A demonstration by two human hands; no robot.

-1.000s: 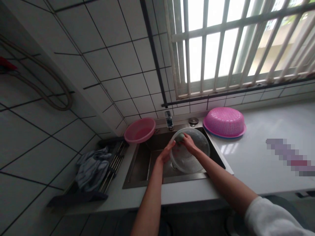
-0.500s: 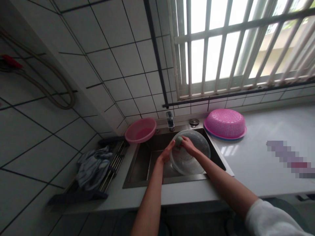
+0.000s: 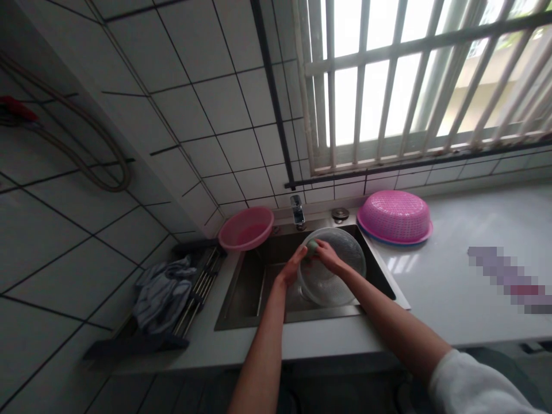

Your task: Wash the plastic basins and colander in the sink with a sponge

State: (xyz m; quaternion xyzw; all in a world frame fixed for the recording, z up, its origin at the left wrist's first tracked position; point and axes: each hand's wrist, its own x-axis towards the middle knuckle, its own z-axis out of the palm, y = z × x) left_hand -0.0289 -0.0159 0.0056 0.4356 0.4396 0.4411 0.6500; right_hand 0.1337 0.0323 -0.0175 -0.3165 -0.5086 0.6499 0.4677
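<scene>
A clear, round, ribbed bowl (image 3: 340, 287) sits tilted in the right part of the steel sink (image 3: 246, 299). My left hand (image 3: 294, 267) grips the bowl's left rim, with the thumb near the top edge. Closed around a small pale green scrubbing pad (image 3: 312, 247), my right hand (image 3: 328, 256) presses it to the upper left part of the bowl. The fingertips of both hands are partly hidden. Behind the bowl stands the tap (image 3: 297, 210); I cannot tell whether water runs.
A pink basin (image 3: 248, 230) rests at the sink's back left corner. To the right, an upturned pink basket (image 3: 395, 217) lies on the white counter (image 3: 448, 287). At left are a folded rack (image 3: 200, 293) and a striped cloth (image 3: 164, 296). A drain strainer (image 3: 340, 214) lies behind the sink.
The bowl has shifted slightly to the left, and the pad has moved a little left and down with my right hand. My left hand stays at the rim.
</scene>
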